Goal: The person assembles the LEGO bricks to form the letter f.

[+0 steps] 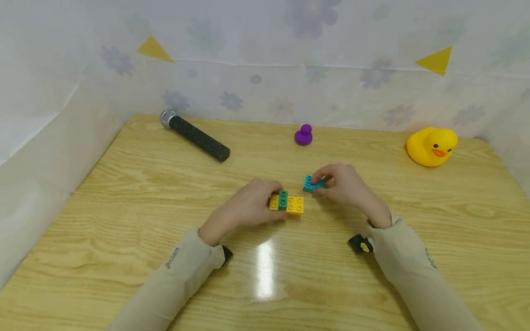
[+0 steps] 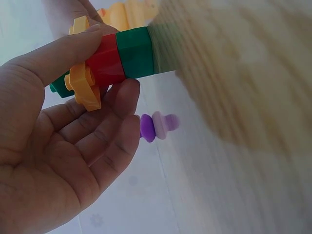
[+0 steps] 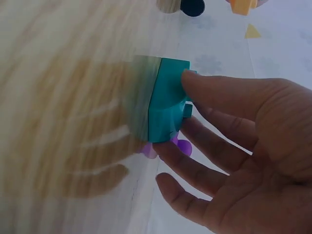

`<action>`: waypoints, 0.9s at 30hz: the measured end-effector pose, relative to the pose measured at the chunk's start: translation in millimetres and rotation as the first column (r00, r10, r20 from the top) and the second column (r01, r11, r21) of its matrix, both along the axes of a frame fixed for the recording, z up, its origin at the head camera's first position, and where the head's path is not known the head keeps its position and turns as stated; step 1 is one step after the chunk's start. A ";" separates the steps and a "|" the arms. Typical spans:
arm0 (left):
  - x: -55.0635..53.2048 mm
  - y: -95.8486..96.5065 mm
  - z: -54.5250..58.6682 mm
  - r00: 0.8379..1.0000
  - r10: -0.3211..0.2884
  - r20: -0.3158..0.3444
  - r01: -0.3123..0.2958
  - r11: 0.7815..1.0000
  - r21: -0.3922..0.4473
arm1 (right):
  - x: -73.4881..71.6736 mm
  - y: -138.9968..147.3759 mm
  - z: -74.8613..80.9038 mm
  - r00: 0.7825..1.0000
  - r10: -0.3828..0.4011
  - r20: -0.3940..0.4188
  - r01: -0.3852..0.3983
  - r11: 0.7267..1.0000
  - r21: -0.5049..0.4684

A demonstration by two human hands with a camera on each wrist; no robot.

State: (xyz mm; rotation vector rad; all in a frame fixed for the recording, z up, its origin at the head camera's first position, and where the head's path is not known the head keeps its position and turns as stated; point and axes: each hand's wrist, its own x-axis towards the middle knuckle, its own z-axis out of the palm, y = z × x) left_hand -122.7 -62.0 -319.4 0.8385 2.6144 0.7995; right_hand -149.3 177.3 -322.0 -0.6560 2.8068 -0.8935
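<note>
My left hand (image 1: 252, 204) grips a stack of toy building blocks at the middle of the table. On top sits a small green block (image 1: 283, 201) across a long yellow block (image 1: 296, 205). Below these, the left wrist view shows a red block (image 2: 107, 61) and another green block (image 2: 136, 52) standing on the table. A teal block (image 1: 308, 184) with studs on top lies just beyond and to the right of the stack. My right hand (image 1: 345, 186) pinches it between thumb and fingers; its right part is partly hidden. The teal block is apart from the stack.
On the wooden table (image 1: 136, 230), a black microphone (image 1: 198, 138) lies back left. A purple toy duck (image 1: 304, 135) sits at the back middle and a yellow rubber duck (image 1: 430, 147) at the back right. A flowered white curtain (image 1: 265, 59) hangs behind the table.
</note>
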 end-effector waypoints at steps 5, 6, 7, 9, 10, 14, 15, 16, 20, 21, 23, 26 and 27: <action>1.0 0.1 1.0 1.000 -0.002 0.009 0.002 1.000 -0.003 | 0.0 0.8 -0.3 0.998 0.000 0.057 -0.001 1.000 0.030; 1.1 0.2 1.1 1.000 -0.002 0.009 0.002 1.000 -0.003 | -0.1 1.1 -0.5 0.998 0.000 0.056 -0.002 0.999 0.038; 1.1 0.1 1.2 1.000 -0.001 0.008 0.001 1.000 -0.003 | -0.2 1.2 -0.6 0.998 0.002 0.057 -0.004 0.999 0.043; 1.0 0.0 1.3 1.000 -0.001 0.005 0.001 1.000 -0.005 | -0.4 1.0 -0.5 0.998 0.006 0.055 -0.009 0.998 0.054; 0.8 0.0 1.3 1.000 0.000 0.004 0.000 1.000 -0.005 | -0.5 0.9 -0.4 0.999 0.008 0.054 -0.012 0.998 0.059; 0.6 0.0 1.1 1.000 -0.003 0.004 0.003 1.000 -0.007 | -0.7 1.0 -0.8 0.998 0.023 0.055 -0.027 0.997 0.071; 0.7 0.1 1.1 1.000 -0.003 0.007 0.003 1.000 -0.007 | -0.6 1.0 -0.9 0.998 0.028 0.055 -0.032 0.997 0.072; 0.7 0.2 1.2 1.000 -0.004 0.009 0.004 1.000 -0.007 | -0.5 1.2 -1.0 0.998 0.031 0.054 -0.035 0.997 0.074; 1.2 0.3 1.8 1.000 -0.003 0.014 0.004 1.000 -0.009 | 0.2 1.3 -0.7 0.998 0.042 0.050 -0.046 0.996 0.075; 1.3 0.3 2.0 1.000 -0.003 0.014 0.003 1.000 -0.008 | 0.3 1.5 -0.5 0.998 0.043 0.045 -0.046 0.996 0.075; 1.3 0.2 1.9 1.000 -0.005 0.012 0.005 1.000 -0.007 | 0.3 1.8 -0.3 0.998 0.043 0.037 -0.045 0.996 0.072; 1.1 -0.1 1.6 1.000 -0.007 0.005 0.007 1.000 -0.008 | 0.0 2.6 -0.1 0.999 0.038 0.030 -0.040 0.997 0.060; 0.9 -0.1 1.4 1.000 -0.009 0.003 0.009 1.000 -0.010 | -0.3 3.0 -0.2 0.999 0.036 0.030 -0.038 0.998 0.055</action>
